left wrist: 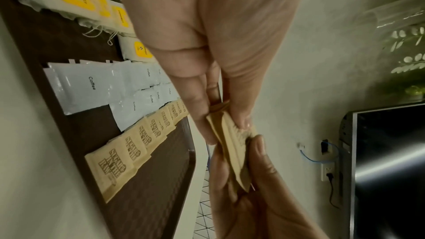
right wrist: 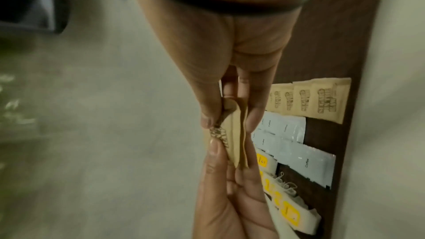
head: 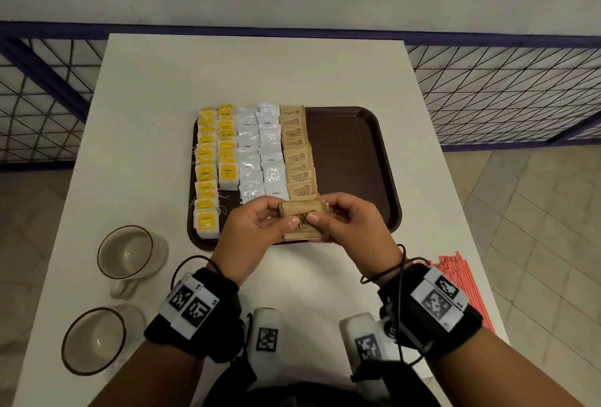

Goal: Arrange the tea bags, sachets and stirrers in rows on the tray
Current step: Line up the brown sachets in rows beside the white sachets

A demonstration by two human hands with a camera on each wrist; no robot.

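Note:
A brown tray (head: 351,162) holds two columns of yellow-labelled tea bags (head: 208,172), two of white coffee sachets (head: 260,153) and one of brown sugar sachets (head: 297,153); its right half is bare. Over the tray's near edge both hands hold a small stack of brown sugar sachets (head: 304,232). My left hand (head: 286,214) pinches the stack's left side, thumb on top. My right hand (head: 320,211) pinches its right side. The wrist views show the stack (left wrist: 232,144) (right wrist: 234,144) edge-on, fanned slightly between thumbs and fingers. A bundle of red stirrers (head: 461,279) lies at the table's right edge.
Two empty cups (head: 126,252) (head: 94,340) stand on the white table (head: 260,74) to the left of my arms. A blue wire fence (head: 504,91) runs behind the table. Tiled floor lies to the right.

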